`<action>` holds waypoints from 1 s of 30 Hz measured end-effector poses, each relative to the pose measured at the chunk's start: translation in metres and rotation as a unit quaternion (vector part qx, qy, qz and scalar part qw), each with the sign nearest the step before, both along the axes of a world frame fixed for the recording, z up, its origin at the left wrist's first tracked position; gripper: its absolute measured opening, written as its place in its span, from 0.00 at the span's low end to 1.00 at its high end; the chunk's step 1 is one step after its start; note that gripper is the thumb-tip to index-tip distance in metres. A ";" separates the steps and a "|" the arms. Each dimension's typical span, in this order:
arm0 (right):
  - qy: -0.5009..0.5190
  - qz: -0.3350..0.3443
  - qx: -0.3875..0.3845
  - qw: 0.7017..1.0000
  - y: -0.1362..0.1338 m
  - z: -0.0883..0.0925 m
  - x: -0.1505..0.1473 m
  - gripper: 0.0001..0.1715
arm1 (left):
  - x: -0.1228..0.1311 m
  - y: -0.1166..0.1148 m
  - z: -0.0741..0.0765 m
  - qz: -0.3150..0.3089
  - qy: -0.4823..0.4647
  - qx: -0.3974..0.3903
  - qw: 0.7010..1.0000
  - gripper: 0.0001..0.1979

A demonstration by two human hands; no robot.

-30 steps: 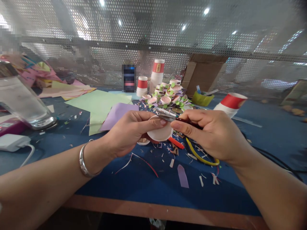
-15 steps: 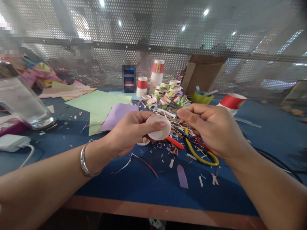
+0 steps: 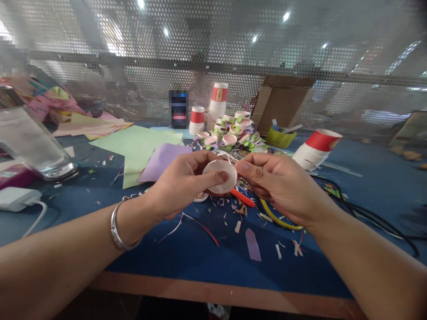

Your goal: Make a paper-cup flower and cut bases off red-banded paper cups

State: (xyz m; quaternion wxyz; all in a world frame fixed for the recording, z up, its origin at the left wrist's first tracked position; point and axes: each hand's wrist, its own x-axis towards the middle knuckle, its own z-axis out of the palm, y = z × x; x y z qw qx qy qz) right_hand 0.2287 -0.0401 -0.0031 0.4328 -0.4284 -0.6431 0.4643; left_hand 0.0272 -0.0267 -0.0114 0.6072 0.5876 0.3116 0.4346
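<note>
A round white paper cup bottom [image 3: 218, 182] is pinched in my left hand [image 3: 190, 178], thumb across its face and fingers behind. Close at its right edge, my right hand [image 3: 276, 178] is closed in a pinch; whatever lies between its fingertips, if anything, is hidden. A thin white paper sliver [image 3: 229, 158] sticks up by the disc's upper edge. Beneath the hands lie an orange-handled tool [image 3: 243, 198] and a yellow handle [image 3: 278, 218], both partly covered. Just behind, several cup bottoms [image 3: 229, 139] with green and purple paper tabs are heaped.
Stacked paper cups [image 3: 218, 106] stand at the back, with another stack [image 3: 315, 149] tilted at right. Green paper [image 3: 133, 142] and purple paper [image 3: 167, 162] lie left of centre. A glass mug [image 3: 36, 142], a white charger [image 3: 22, 198] and black cables [image 3: 363, 213] flank the work area.
My right hand has moved left, up to the disc's edge. A dark tool tip seen by its fingers before no longer shows. My left hand keeps the disc in nearly the same place.
</note>
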 end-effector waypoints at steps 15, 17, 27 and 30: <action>-0.043 0.005 0.032 0.999 -0.001 0.006 0.004 0.22 | -0.007 0.005 0.006 -0.108 -0.045 -0.111 0.987 0.12; -0.046 0.005 0.043 0.998 -0.001 0.007 0.004 0.21 | -0.009 0.008 0.005 -0.152 -0.040 -0.139 0.978 0.11; -0.023 0.004 0.046 0.999 -0.002 0.008 0.008 0.22 | -0.017 0.012 0.010 -0.200 -0.055 -0.108 0.972 0.17; -0.047 -0.027 0.085 0.995 0.000 0.007 0.014 0.25 | -0.020 0.017 0.011 -0.185 -0.049 -0.067 0.979 0.21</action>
